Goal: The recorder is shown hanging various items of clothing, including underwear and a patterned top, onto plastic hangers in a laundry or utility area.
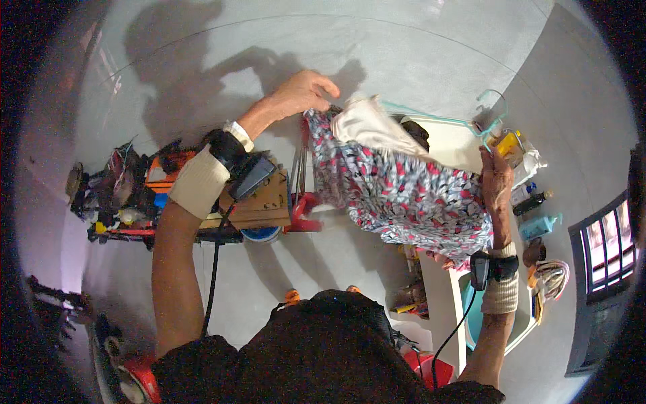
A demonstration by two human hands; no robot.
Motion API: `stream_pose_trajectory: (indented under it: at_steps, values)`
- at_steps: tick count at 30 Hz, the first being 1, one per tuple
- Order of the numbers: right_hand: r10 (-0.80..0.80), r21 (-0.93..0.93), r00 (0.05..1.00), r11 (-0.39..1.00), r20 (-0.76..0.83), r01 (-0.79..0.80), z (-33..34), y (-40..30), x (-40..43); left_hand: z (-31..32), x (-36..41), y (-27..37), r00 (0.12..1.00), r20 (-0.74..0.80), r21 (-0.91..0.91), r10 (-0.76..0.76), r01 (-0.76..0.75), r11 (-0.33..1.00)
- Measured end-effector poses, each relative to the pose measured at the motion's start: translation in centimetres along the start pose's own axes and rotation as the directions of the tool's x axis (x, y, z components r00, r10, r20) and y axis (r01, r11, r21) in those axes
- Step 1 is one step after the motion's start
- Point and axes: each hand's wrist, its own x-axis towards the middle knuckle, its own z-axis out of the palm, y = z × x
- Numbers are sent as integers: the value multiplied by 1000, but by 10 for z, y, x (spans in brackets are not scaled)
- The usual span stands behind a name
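A garment of patterned grey, red and black fabric [404,192] with a pale cream lining [373,126] hangs stretched out between my hands. My right hand [497,179], at the right, is closed on the garment's edge and on a light-teal clothes hanger [454,120], whose hook points up. At the garment's upper left corner is my left hand [310,91], with thumb and forefinger apart; whether its other fingers grip the fabric is not clear. Both wrists wear black straps with small cabled devices.
A cluttered shelf with an orange box [160,174] and cardboard [262,202] stands at the left. At the right are a white basin [449,141], a blue pump bottle [540,227] and a barred window [608,247]. A red bucket [429,368] sits low down.
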Motion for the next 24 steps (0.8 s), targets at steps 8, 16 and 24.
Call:
stream_pose_trajectory:
  at_steps: [8,16,24]
  values:
    - [73,-211,993,976,88,-54,0,-17,-4,24,14,-29,944,-178,797,276,-26,603]
    - [-203,-107,979,974,-2,202,5,-43,-5,3,26,-4,916,-393,516,80,148,844]
    - [-228,-10,972,973,56,229,13,-71,4,21,23,32,954,-300,267,10,74,961]
